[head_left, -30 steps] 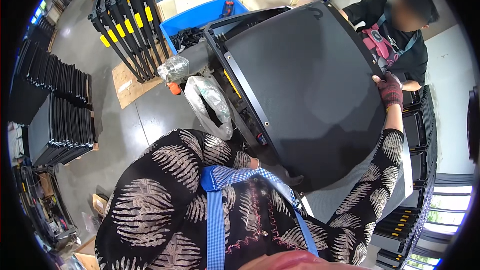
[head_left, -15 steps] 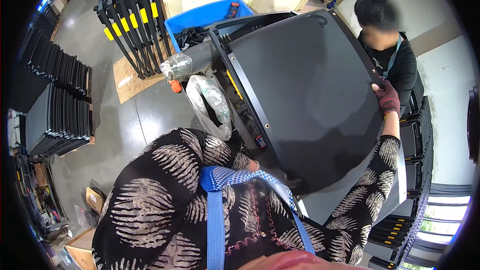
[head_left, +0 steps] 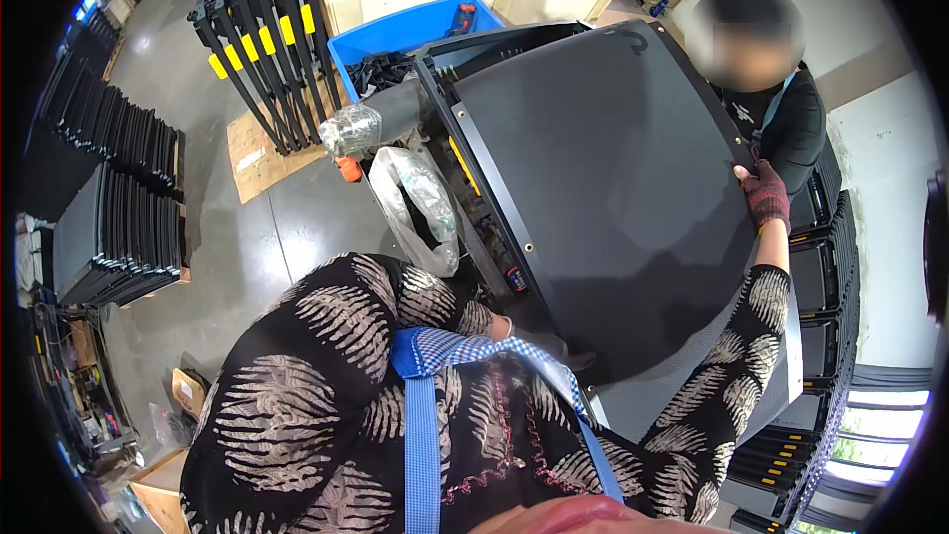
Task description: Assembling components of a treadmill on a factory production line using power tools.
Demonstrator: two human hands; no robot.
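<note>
A large dark grey deck (head_left: 613, 168), like a treadmill deck with a black belt over it, lies tilted in front of me. Metal strips with screws run along its edges. At its right edge, my right hand (head_left: 766, 196), in a dark red and black knitted glove, is closed round the rim with the thumb on top. Low at the near left corner, my left hand (head_left: 559, 348), in a dark glove, touches or lies close to the deck's edge. Shadow and my apron partly hide its fingers, so its grip is unclear.
Beyond the right edge stands a co-worker (head_left: 806, 129) in black. Left of the deck are a plastic bag (head_left: 410, 208), a wrapped roll (head_left: 371, 127) and a blue bin (head_left: 420, 35). Black frames (head_left: 262, 49) with yellow labels stand behind. Stacked dark panels (head_left: 124, 227) stand far left.
The co-worker's head has lifted and turned toward me. Both my hands and the deck stay in about the same place.
</note>
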